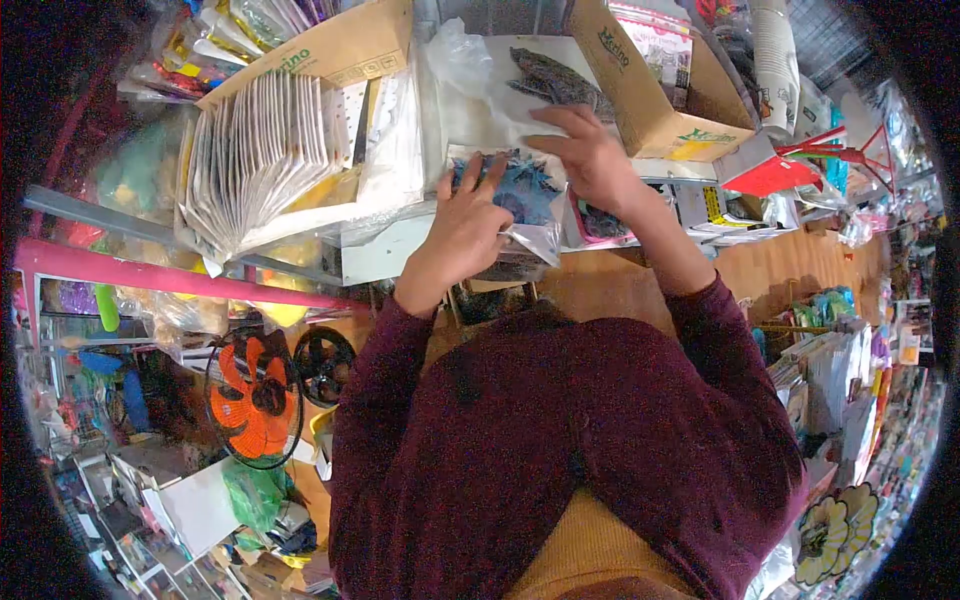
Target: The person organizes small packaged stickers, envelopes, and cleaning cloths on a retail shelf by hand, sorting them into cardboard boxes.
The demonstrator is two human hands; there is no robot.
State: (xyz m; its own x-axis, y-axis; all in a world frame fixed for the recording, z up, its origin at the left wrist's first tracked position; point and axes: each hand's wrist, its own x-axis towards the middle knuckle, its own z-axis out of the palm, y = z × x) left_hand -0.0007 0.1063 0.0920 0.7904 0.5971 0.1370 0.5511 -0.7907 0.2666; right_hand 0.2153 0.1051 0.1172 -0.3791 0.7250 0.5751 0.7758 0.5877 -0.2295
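A blue patterned packet [527,190] in clear plastic lies near the counter's front edge. My left hand [467,225] rests on its left part, fingers spread. Just above its right side is my right hand [590,155], slightly blurred, with the fingers apart and nothing seen between them. Beyond the hands, a dark patterned piece [560,80] lies on a white surface, beside a crumpled clear plastic bag [460,55].
An open cardboard box of upright envelopes [265,140] stands at the left. Another cardboard box [650,85] holds packets at the right. Red items [775,172] lie beyond it. An orange fan [253,398] stands at the lower left.
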